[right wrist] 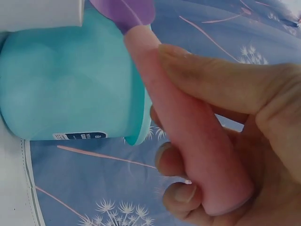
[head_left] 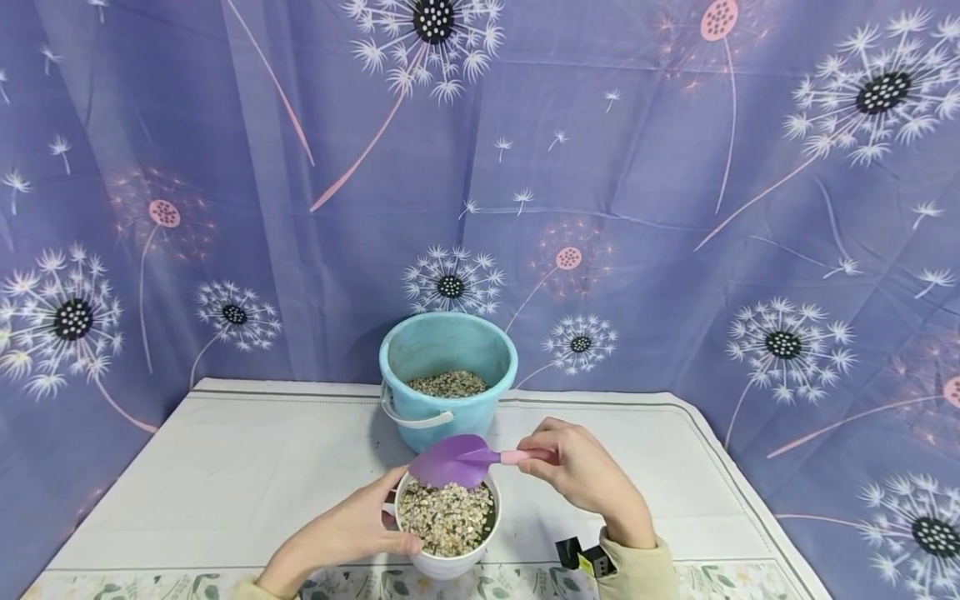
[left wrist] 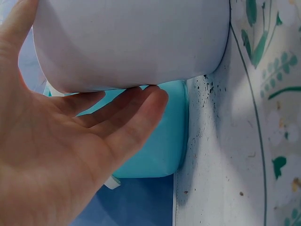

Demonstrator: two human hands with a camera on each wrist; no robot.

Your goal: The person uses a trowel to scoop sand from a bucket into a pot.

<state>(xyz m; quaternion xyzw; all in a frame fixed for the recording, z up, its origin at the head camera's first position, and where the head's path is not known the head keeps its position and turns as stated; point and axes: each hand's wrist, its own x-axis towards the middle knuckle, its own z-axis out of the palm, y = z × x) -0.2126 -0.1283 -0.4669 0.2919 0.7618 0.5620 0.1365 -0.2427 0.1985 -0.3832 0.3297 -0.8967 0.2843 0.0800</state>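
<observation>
The white pot (head_left: 444, 568) is placed by the near edge of the table (head_left: 262, 467), about midway between its near corners, and is filled close to the rim with pale granules (head_left: 448, 521). It is steadied by the left hand (head_left: 348, 525), whose thumb is set at the near left of the rim, well parted from the other fingers, which are curved against the wall. The pink handle of the purple trowel (head_left: 450, 458) is pinched by the right hand (head_left: 577, 467) between thumb and curled fingers. The blade is held tilted across the far rim, its lower side by the granules; whether they are touched cannot be told. Behind, the blue bucket (head_left: 468, 417) is set by the far edge. The wrist is best turned slowly and the blade kept low and inside the rim, as loose grains would probably be spilled by a quick tip. A darker strip is seen along the right inner wall, so any levelling is best directed there, with the pot held firmly upright.
</observation>
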